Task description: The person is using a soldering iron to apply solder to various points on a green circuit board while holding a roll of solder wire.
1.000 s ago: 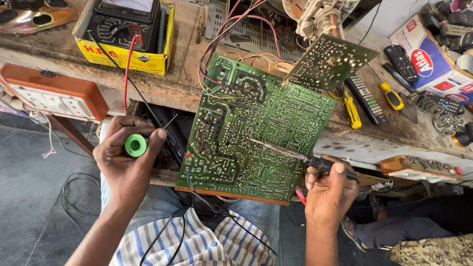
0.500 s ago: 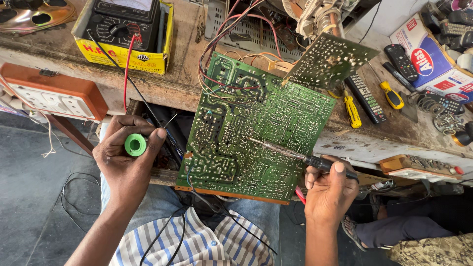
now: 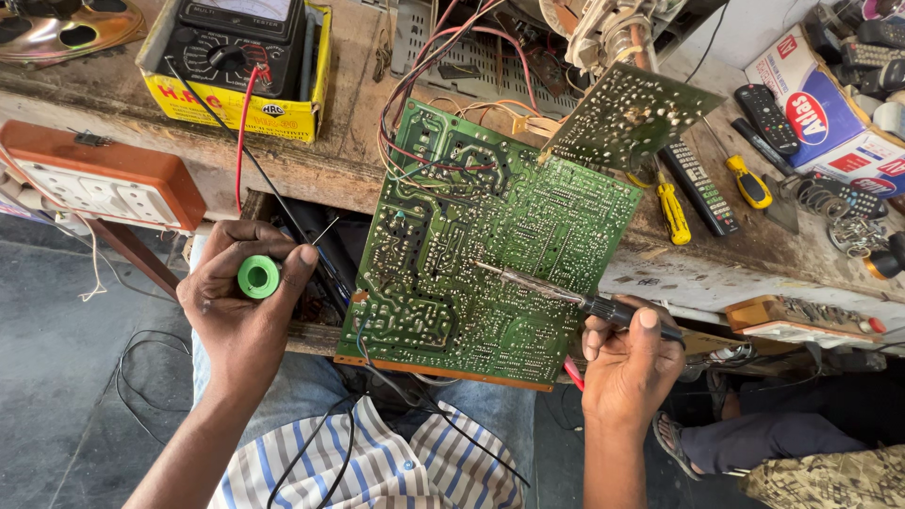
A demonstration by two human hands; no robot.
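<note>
**A:** How are the hands posed?

**B:** The left hand (image 3: 240,302) comes up from six o'clock with its palm toward the camera, fingers curled and pinching a small green solder spool (image 3: 257,276); a thin wire end sticks out of it toward one o'clock. The right hand (image 3: 627,363) also rises from six o'clock, closed in a fist-like grip round the black handle of a soldering iron (image 3: 575,299). Its metal shaft runs toward ten o'clock, and the tip rests on the large green circuit board (image 3: 490,245).

**A:** Where is that board?

**B:** In the middle of the view, tilted, solder side up, between the two hands, its lower edge over the person's lap and its top edge against the wooden bench (image 3: 330,170).

**A:** Counts?

**B:** Two green boards: the large one and a smaller board (image 3: 632,113) at its one o'clock corner. One spool and one iron. Two yellow-handled screwdrivers (image 3: 671,209) at three o'clock of the board. Several remote controls (image 3: 699,187) beside them.

**A:** What else is around?

**B:** A black multimeter in a yellow box (image 3: 236,57) at eleven o'clock, with red and black leads trailing down past the left hand. An orange socket box (image 3: 99,184) at nine o'clock. A bundle of red and pink wires (image 3: 424,104) loops over the board's top edge. Another person's leg and sandal (image 3: 726,438) sit at four o'clock.
</note>
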